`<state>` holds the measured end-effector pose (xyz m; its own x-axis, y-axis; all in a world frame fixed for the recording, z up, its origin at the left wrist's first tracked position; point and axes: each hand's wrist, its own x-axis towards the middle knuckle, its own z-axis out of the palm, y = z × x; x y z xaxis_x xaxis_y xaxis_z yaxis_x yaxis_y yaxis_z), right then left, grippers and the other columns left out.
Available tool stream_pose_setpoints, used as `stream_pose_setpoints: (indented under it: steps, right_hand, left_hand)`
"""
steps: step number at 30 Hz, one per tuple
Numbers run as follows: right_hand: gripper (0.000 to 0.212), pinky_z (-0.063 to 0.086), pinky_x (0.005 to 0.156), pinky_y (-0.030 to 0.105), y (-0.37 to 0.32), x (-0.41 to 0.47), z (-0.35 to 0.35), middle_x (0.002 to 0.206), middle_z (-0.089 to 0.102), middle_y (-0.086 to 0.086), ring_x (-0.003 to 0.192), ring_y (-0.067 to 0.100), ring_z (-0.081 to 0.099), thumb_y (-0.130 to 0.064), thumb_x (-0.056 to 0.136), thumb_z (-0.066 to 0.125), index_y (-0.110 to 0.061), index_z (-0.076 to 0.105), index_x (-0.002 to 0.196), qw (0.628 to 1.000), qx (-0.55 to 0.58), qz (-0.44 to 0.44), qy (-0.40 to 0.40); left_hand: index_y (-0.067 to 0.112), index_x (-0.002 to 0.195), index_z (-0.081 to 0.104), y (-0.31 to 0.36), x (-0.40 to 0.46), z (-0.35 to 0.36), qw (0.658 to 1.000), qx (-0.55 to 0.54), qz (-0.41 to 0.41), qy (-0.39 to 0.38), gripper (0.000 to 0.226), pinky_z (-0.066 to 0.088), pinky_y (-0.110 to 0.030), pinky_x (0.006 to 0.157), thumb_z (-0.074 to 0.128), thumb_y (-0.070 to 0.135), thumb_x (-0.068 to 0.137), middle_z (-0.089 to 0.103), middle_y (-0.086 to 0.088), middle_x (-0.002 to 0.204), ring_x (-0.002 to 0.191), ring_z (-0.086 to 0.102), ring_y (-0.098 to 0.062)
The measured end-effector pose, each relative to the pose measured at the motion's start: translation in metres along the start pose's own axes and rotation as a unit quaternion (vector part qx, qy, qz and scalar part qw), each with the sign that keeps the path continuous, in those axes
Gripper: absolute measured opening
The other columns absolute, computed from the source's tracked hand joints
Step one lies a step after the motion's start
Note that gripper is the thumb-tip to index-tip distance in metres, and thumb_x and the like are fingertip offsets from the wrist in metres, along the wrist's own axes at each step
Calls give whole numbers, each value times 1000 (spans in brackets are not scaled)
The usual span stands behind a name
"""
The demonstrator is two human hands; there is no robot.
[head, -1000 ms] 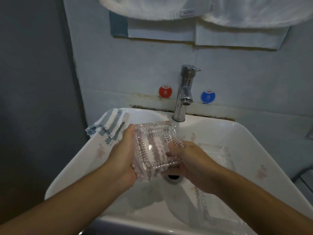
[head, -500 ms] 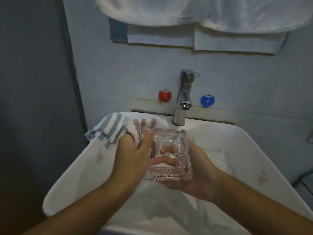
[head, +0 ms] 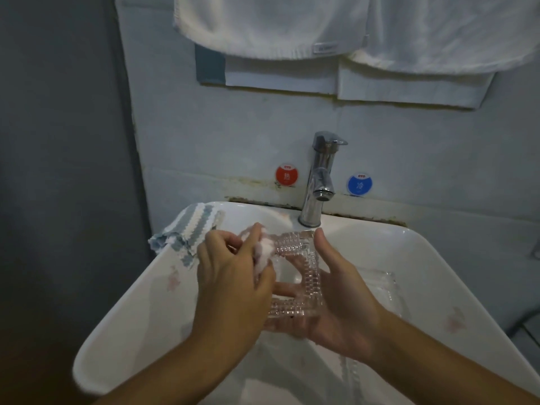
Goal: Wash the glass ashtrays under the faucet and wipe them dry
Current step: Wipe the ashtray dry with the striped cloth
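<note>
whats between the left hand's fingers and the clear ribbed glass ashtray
In the head view, a bunched pale pink-white cloth sits between the left hand and the clear ribbed glass ashtray, pressed against its left rim. The right hand cradles the ashtray from beneath.

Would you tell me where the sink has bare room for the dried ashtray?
Bare: the sink's left slope below the striped cloth. Crowded: the right side, where a second ashtray lies, and the middle under both hands.

Clear ribbed ashtray [head: 295, 276], blue-white striped cloth [head: 187, 229]; red [head: 287, 175], blue stickers [head: 360, 185]
</note>
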<state>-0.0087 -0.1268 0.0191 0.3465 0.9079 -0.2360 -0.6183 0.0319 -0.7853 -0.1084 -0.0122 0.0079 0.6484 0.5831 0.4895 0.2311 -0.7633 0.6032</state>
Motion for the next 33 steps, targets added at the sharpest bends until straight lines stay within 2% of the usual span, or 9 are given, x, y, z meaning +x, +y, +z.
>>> stream_pose_setpoints:
  steps: [3,9,12,14,19,22,25,29,33]
  right_hand:
    - [73,44,105,60,-3,-1,-3,130,63,27,122,46,60,-75,89,38,-18,78,111,1000,-2,-12,16]
    - [72,54,90,56,-6,0,-2,121,68,27,107,45,68,-74,88,44,-14,81,102,998,34,-36,34]
    - [69,55,89,52,-3,1,-1,121,69,24,108,41,69,-73,88,47,-16,77,113,997,36,-41,56]
    - [74,55,94,49,-3,1,1,125,69,19,115,35,67,-73,90,42,-14,72,123,997,32,-40,50]
    - [80,51,102,42,-5,1,3,126,69,17,118,30,66,-74,88,42,-7,77,112,998,37,-39,38]
    - [84,48,104,44,-8,2,-1,127,68,19,119,32,65,-77,87,41,-7,76,115,997,39,-43,52]
    - [85,44,108,46,-10,2,-5,129,66,20,121,34,64,-78,86,43,-6,75,117,996,45,-47,57]
    - [79,50,99,44,-9,1,1,126,69,19,115,34,67,-74,90,41,-9,74,119,996,39,-73,46]
    - [81,52,98,43,-11,1,5,126,68,19,116,34,67,-74,90,42,-8,69,127,995,32,-87,48]
  left_hand:
    - [32,149,42,1,-5,1,998,47,51,-10,65,39,-21,87,68,27,90,26,11,106,105,32,-8]
    - [23,112,74,-4,-5,6,994,20,97,37,24,39,-20,79,73,25,88,67,12,99,95,57,-12]
    - [23,114,71,-2,-8,13,992,29,123,22,21,39,-16,78,59,28,98,70,11,102,99,58,-9]
    - [19,124,69,1,-10,18,988,53,148,9,30,44,-18,92,55,28,100,70,7,119,114,60,-11]
    - [28,142,56,14,-14,15,982,-27,178,-52,49,37,-15,109,33,43,102,52,19,144,134,42,6]
    - [27,131,65,15,-11,7,971,-95,205,-72,39,41,-9,99,43,38,101,63,21,132,123,52,10]
    - [27,119,69,11,-13,3,968,-28,239,-75,33,53,-17,84,44,36,99,71,17,117,108,64,1]
    - [14,120,73,17,-19,7,967,97,232,-34,45,55,-26,86,40,32,95,74,0,117,107,70,-13]
    - [16,121,72,19,-19,2,968,21,249,-31,41,54,-22,90,46,31,94,73,4,119,109,68,-8]
